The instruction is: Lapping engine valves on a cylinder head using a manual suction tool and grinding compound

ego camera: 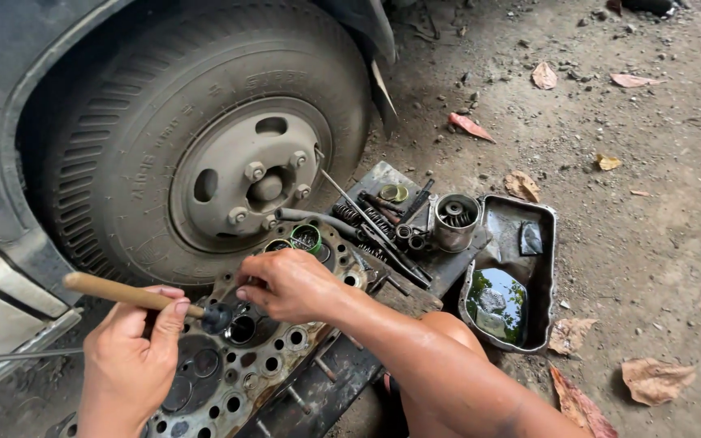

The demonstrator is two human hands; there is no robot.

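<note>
On the dirt ground beside a truck wheel [229, 154], a greasy cylinder head [237, 365] lies flat on a dark board, and both hands work over its near-left part. The left hand [135, 357] is closed around a wooden-handled tool [123, 294], thumb and fingers wrapped on the handle, with the handle slanting up to the left and its dark rubber cup end [217, 317] sitting at one of the round valve openings. The right hand [285, 284] is curled, its fingertips pressed down on the head just beside that cup end; whether it pinches a small part underneath cannot be told. A little green tin [307, 238] stands open at the far edge of the head, close to the right hand. Further right, springs [359, 217] and small metal parts lie spread on the board, next to a round metal cup [453, 221], and a dented metal pan [521, 276] holds a pool of dark oil. Dry leaves are scattered over the ground. The step in hand looks like seating the cup end on a valve while the other hand steadies it. The next move seems to call for a firm, square hold on the handle so the cup stays put on the valve.
</note>
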